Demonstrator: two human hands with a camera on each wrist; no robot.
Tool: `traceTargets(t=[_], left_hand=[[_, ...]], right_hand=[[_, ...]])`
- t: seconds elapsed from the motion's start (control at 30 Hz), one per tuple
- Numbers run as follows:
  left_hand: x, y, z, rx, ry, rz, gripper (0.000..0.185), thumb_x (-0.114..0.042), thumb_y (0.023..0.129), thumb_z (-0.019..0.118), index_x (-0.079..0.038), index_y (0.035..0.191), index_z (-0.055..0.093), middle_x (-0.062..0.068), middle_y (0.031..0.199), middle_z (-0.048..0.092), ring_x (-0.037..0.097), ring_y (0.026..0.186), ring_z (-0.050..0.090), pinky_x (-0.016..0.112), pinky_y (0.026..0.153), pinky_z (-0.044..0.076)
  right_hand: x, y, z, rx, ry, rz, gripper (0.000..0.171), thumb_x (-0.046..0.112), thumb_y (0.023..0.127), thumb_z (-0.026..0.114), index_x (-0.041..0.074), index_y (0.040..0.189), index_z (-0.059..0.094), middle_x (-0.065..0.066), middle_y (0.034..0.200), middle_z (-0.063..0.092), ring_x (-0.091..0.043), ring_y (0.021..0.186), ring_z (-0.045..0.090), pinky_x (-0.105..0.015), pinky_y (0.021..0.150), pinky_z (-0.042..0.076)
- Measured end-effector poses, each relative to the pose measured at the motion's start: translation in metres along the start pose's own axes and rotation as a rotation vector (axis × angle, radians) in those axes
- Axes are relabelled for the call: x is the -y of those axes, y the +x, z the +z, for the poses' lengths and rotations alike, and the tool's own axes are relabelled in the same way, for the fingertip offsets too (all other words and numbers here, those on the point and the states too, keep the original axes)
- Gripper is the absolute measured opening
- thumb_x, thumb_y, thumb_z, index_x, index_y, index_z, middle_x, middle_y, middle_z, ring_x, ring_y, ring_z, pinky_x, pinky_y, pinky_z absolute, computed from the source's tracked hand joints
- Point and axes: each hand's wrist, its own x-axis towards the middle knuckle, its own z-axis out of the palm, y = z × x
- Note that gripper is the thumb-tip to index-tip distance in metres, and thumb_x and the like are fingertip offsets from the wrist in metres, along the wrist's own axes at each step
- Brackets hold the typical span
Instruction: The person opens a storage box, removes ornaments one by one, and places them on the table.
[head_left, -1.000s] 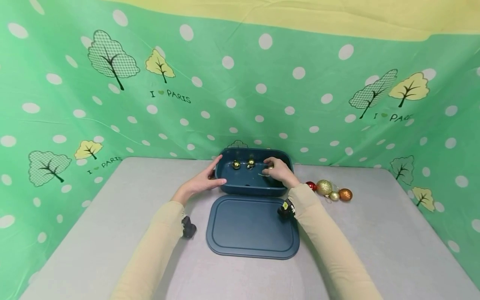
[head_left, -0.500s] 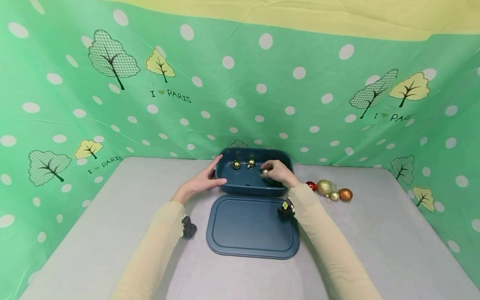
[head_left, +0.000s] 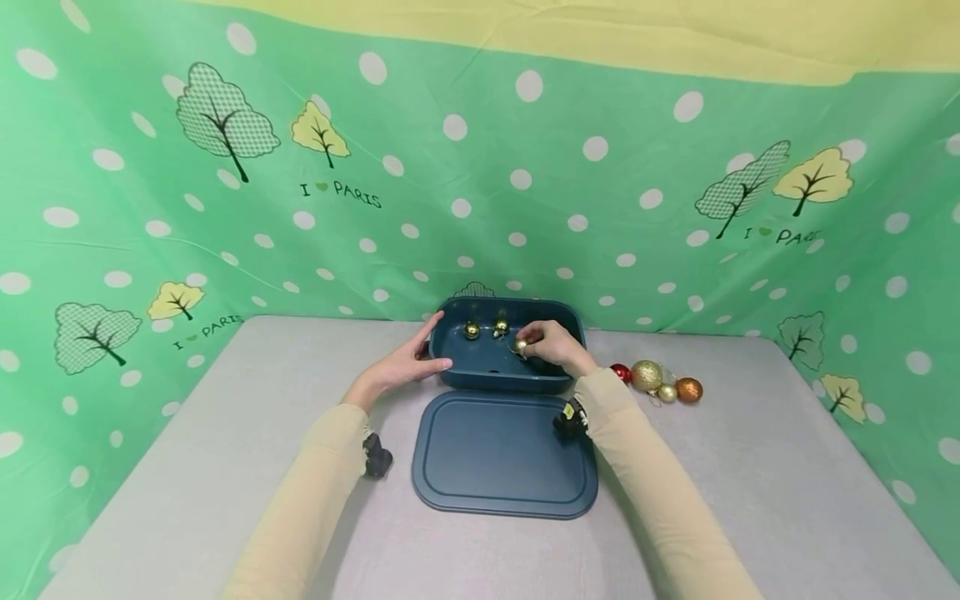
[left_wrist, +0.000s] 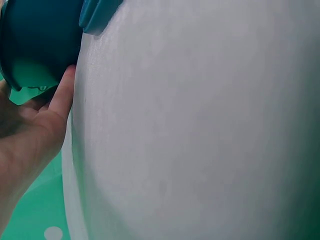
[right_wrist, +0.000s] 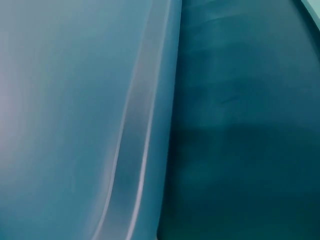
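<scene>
Gold bauble (head_left: 521,344) in right-hand fingertips (head_left: 529,339)

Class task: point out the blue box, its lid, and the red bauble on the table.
blue box (head_left: 501,382): head view, on its near outer wall.
lid (head_left: 504,454): head view, on its flat middle.
red bauble (head_left: 621,372): head view, on its visible front.

Gold bauble (head_left: 521,344) — right grip (head_left: 551,345) — bin (head_left: 502,382)

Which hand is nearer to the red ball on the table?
Right. The right hand is inside the blue box, just left of the red ball; the left hand rests on the box's far side.
</scene>
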Motion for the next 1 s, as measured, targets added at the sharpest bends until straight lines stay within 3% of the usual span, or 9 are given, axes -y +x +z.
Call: traceTargets(t=[0.13, 0.17, 0.27, 0.33, 0.37, 0.53, 0.63, 0.77, 1.0], left_hand=[[-0.009, -0.006, 0.0, 0.002, -0.005, 0.002, 0.09, -0.017, 0.094, 0.065, -0.024, 0.157, 0.001, 0.015, 0.16, -0.007, 0.04, 0.14, 0.018, 0.045, 0.101, 0.032], [-0.009, -0.006, 0.0, 0.004, -0.008, 0.001, 0.09, -0.017, 0.094, 0.065, -0.024, 0.157, 0.001, 0.015, 0.16, -0.006, 0.04, 0.137, 0.025, 0.045, 0.098, 0.035], [-0.008, -0.004, 0.001, 0.011, -0.011, -0.014, 0.09, -0.018, 0.095, 0.064, -0.026, 0.157, 0.0, 0.016, 0.159, 0.0, 0.032, 0.105, 0.051, 0.041, 0.081, 0.043], [-0.01, -0.004, 0.003, 0.024, -0.025, -0.02, 0.09, -0.019, 0.095, 0.064, -0.026, 0.157, -0.001, 0.019, 0.157, 0.004, 0.026, 0.079, 0.047, 0.037, 0.068, 0.042], [-0.015, -0.005, 0.003, 0.028, -0.03, -0.023, 0.09, -0.018, 0.095, 0.064, -0.025, 0.157, -0.001, 0.02, 0.156, 0.005, 0.024, 0.075, 0.044, 0.036, 0.064, 0.041], [-0.032, -0.013, 0.005, 0.041, -0.024, -0.018, 0.089, -0.014, 0.095, 0.063, -0.016, 0.157, -0.001, 0.026, 0.156, 0.004, 0.034, 0.094, 0.045, 0.036, 0.069, 0.042], [-0.024, -0.01, 0.004, 0.044, -0.032, -0.02, 0.089, -0.013, 0.095, 0.062, -0.016, 0.157, -0.002, 0.025, 0.157, 0.001, 0.041, 0.11, 0.044, 0.038, 0.077, 0.042], [-0.007, -0.003, 0.001, 0.032, -0.038, -0.021, 0.09, -0.015, 0.095, 0.063, -0.022, 0.157, -0.003, 0.018, 0.159, -0.008, 0.042, 0.135, 0.025, 0.04, 0.088, 0.038], [0.0, -0.001, 0.001, 0.01, -0.029, -0.012, 0.089, -0.019, 0.096, 0.063, -0.032, 0.156, -0.001, 0.012, 0.16, -0.007, 0.037, 0.138, 0.022, 0.041, 0.094, 0.036]], right_hand=[[0.0, 0.0, 0.001, -0.012, 0.031, -0.028, 0.027, -0.002, 0.09, 0.063, -0.005, 0.117, 0.064, -0.016, 0.101, 0.062, -0.025, 0.089, 0.058, -0.036, 0.074, 0.049], [0.001, -0.001, 0.001, -0.016, 0.038, -0.038, 0.027, -0.001, 0.09, 0.062, -0.005, 0.117, 0.064, -0.017, 0.102, 0.063, -0.026, 0.089, 0.059, -0.037, 0.075, 0.049], [-0.001, -0.003, -0.003, -0.026, 0.076, -0.072, 0.029, 0.001, 0.092, 0.062, -0.006, 0.119, 0.062, -0.018, 0.105, 0.063, -0.028, 0.091, 0.06, -0.042, 0.08, 0.05], [-0.002, -0.006, -0.006, -0.035, 0.094, -0.119, 0.029, 0.003, 0.091, 0.063, -0.007, 0.119, 0.062, -0.018, 0.103, 0.063, -0.028, 0.091, 0.061, -0.042, 0.081, 0.051], [-0.003, -0.008, -0.008, -0.036, 0.105, -0.148, 0.03, 0.004, 0.091, 0.064, -0.008, 0.118, 0.061, -0.018, 0.103, 0.064, -0.029, 0.091, 0.061, -0.043, 0.082, 0.051], [0.0, -0.019, -0.015, -0.064, 0.112, -0.277, 0.029, 0.004, 0.089, 0.065, -0.009, 0.115, 0.062, -0.015, 0.097, 0.065, -0.026, 0.086, 0.062, -0.037, 0.076, 0.052], [0.002, -0.025, -0.016, -0.069, 0.089, -0.271, 0.029, 0.002, 0.09, 0.064, -0.008, 0.117, 0.062, -0.018, 0.101, 0.065, -0.03, 0.09, 0.061, -0.039, 0.079, 0.051], [0.003, -0.033, -0.017, -0.068, 0.065, -0.279, 0.03, 0.001, 0.091, 0.064, -0.01, 0.118, 0.06, -0.024, 0.105, 0.063, -0.035, 0.093, 0.06, -0.038, 0.079, 0.05], [0.006, -0.051, -0.021, -0.048, 0.062, -0.275, 0.027, -0.001, 0.09, 0.065, -0.008, 0.116, 0.062, -0.02, 0.101, 0.064, -0.031, 0.088, 0.059, -0.031, 0.075, 0.05]])
